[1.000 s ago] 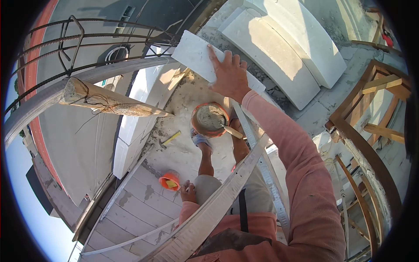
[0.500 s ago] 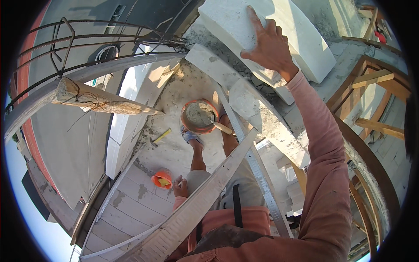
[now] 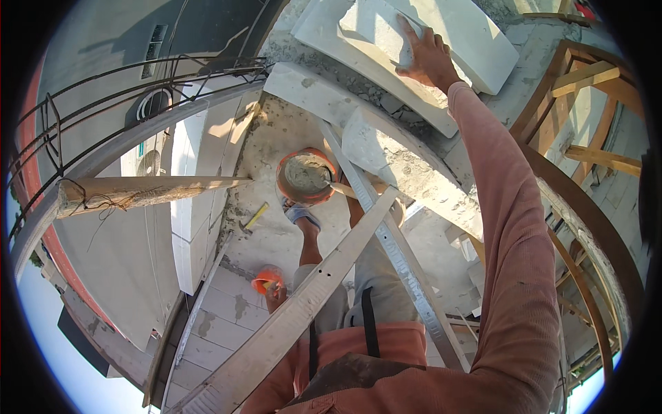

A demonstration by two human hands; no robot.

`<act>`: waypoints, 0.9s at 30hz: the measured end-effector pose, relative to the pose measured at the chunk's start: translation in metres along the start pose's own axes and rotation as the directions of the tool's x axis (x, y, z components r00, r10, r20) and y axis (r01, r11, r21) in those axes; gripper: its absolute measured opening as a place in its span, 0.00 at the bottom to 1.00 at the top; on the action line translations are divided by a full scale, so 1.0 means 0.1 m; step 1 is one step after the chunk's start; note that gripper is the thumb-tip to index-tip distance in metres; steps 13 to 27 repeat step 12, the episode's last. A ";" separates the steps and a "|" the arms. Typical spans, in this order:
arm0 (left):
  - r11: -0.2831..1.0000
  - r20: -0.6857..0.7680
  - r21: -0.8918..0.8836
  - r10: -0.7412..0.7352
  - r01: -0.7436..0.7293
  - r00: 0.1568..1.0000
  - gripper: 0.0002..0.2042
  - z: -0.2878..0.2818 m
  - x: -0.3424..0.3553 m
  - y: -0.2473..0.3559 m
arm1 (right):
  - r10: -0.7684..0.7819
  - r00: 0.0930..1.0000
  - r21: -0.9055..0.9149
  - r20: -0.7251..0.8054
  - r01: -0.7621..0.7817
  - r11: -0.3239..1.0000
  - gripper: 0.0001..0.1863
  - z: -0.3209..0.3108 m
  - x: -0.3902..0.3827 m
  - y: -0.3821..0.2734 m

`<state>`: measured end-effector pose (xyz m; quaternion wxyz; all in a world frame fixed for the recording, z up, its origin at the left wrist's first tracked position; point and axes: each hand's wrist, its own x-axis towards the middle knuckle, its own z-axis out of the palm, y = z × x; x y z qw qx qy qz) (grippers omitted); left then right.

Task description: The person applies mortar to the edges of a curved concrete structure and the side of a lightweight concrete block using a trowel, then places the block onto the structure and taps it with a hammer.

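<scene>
My right hand point(image 3: 429, 61) reaches far ahead and is closed on the end of a white block point(image 3: 372, 26), its thumb and fingers spread over the edge. The block rests tilted on a larger white slab point(image 3: 420, 103). Low at my left side, my left hand point(image 3: 276, 297) hangs beside a small orange bucket point(image 3: 264, 279) with something yellow in it; its fingers look loosely apart, partly hidden by a wooden plank point(image 3: 324, 276). By my feet stands a larger orange bucket point(image 3: 307, 176) of grey mortar, with a trowel point(image 3: 341, 188) leaning in it.
A metal bar point(image 3: 386, 231) crosses the plank before me. A hammer point(image 3: 256, 216) with a yellow handle lies on the floor. At left are a wooden post point(image 3: 145, 192) and bent rebar point(image 3: 138, 69); at right, a wooden frame point(image 3: 531, 127). A block wall point(image 3: 407, 159) runs diagonally ahead.
The block under my right hand has shifted and tilted, uncovering more of the slab beneath. My left hand has moved closer to the small bucket. The view has shifted slightly.
</scene>
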<state>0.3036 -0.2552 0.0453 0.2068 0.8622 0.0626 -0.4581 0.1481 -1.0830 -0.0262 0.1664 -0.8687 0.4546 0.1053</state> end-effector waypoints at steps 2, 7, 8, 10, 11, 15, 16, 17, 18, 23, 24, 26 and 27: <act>0.987 0.064 0.109 -0.125 0.117 0.990 0.27 -0.10 0.21 0.12 | 0.018 0.999 0.007 -0.029 -0.018 1.000 0.65 -0.05 0.12 0.02; 0.885 0.152 0.459 0.001 -0.071 0.988 0.28 -0.07 0.41 0.48 | 0.159 0.925 0.087 0.344 -0.200 0.976 0.67 -0.27 0.33 0.11; 0.820 0.212 0.517 0.155 -0.245 0.965 0.28 -0.06 0.45 0.57 | 0.237 0.902 0.121 0.360 -0.297 0.947 0.66 -0.31 0.45 0.18; 0.783 0.241 0.501 0.282 -0.368 0.929 0.29 -0.04 0.53 0.74 | 0.245 0.957 0.270 0.153 -0.279 0.922 0.47 -0.28 0.61 0.36; 0.838 0.267 0.475 0.152 -0.267 0.952 0.30 -0.06 0.54 0.82 | 0.248 0.967 0.397 -0.066 -0.202 0.895 0.31 -0.27 0.70 0.44; 0.886 0.292 0.434 0.034 -0.164 0.956 0.30 -0.10 0.57 0.89 | 0.271 0.960 0.399 -0.074 -0.220 0.890 0.31 -0.20 0.60 0.53; 0.886 0.292 0.434 0.034 -0.164 0.956 0.30 -0.10 0.57 0.89 | 0.271 0.960 0.399 -0.074 -0.220 0.890 0.31 -0.20 0.60 0.53; 0.886 0.292 0.434 0.034 -0.164 0.956 0.30 -0.10 0.57 0.89 | 0.271 0.960 0.399 -0.074 -0.220 0.890 0.31 -0.20 0.60 0.53; 0.886 0.292 0.434 0.034 -0.164 0.956 0.30 -0.10 0.57 0.89 | 0.271 0.960 0.399 -0.074 -0.220 0.890 0.31 -0.20 0.60 0.53; 0.886 0.292 0.434 0.034 -0.164 0.956 0.30 -0.10 0.57 0.89 | 0.271 0.960 0.399 -0.074 -0.220 0.890 0.31 -0.20 0.60 0.53; 0.886 0.292 0.434 0.034 -0.164 0.956 0.30 -0.10 0.57 0.89 | 0.271 0.960 0.399 -0.074 -0.220 0.890 0.31 -0.20 0.60 0.53; 0.886 0.292 0.434 0.034 -0.164 0.956 0.30 -0.10 0.57 0.89 | 0.271 0.960 0.399 -0.074 -0.220 0.890 0.31 -0.20 0.60 0.53; 0.886 0.292 0.434 0.034 -0.164 0.956 0.30 -0.10 0.57 0.89 | 0.271 0.960 0.399 -0.074 -0.220 0.890 0.31 -0.20 0.60 0.53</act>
